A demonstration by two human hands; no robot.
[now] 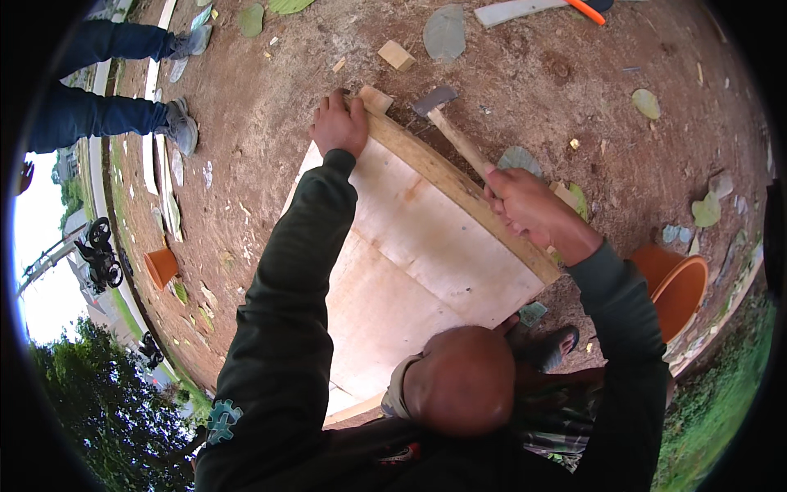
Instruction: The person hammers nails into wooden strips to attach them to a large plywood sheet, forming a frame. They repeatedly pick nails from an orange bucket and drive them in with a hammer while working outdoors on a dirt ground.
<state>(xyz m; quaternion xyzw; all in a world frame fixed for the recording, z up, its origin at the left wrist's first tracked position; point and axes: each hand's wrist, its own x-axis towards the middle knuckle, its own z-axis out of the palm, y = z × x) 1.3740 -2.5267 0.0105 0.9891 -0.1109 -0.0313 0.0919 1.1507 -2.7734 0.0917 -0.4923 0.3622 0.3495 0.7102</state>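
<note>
A large pale plywood panel (pixel 410 262), edged by a timber strip (pixel 459 184), lies slanted in front of me. My left hand (pixel 340 125) grips its far corner, fingers curled over the edge. Beside those fingers a small wood block (pixel 375 99) sits against the strip. My right hand (pixel 533 207) is closed around the wooden handle of a hammer (pixel 459 139). The hammer's dark metal head lies beyond the panel's far edge, apart from the strip. What the left fingertips press on underneath is hidden.
Wood offcuts (pixel 397 56) and dry leaves (pixel 445 33) are scattered on bare soil. An orange pot (pixel 670 291) lies at right, another pot (pixel 161 267) at left. A person in jeans (pixel 123 113) stands far left. A rounded bare knee-like shape (pixel 463 381) covers the panel's near part.
</note>
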